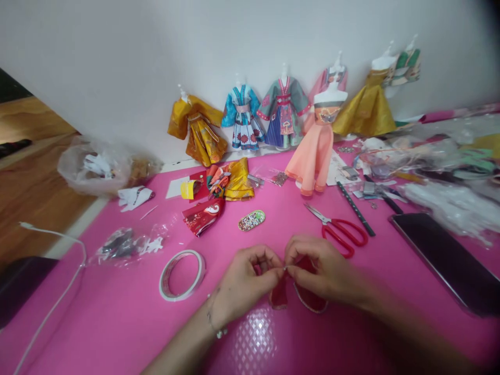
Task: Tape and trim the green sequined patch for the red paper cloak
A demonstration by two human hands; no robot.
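Note:
My left hand (255, 273) and my right hand (316, 265) meet at the front middle of the pink surface, thumbs and fingers pinched together. Between them they grip a small dark red piece of fabric (278, 296), perhaps a doll garment, with a pale trim along its curved lower edge. The fingers hide its upper part. Just beyond my right hand lie red-handled scissors (341, 232), their blades partly apart. A small oval dish of tiny beads (252, 220) sits ahead of my left hand. Left of that hand rests a roll of white tape (182, 275).
Dressed doll forms (284, 112) stand along the wall. Folded doll clothes (239, 179) lie ahead. At right are a black phone (445, 260), a dark pencil (355, 208) and heaped plastic bags (449, 198). A white cable (74, 284) and a plastic bag (97, 166) are at left.

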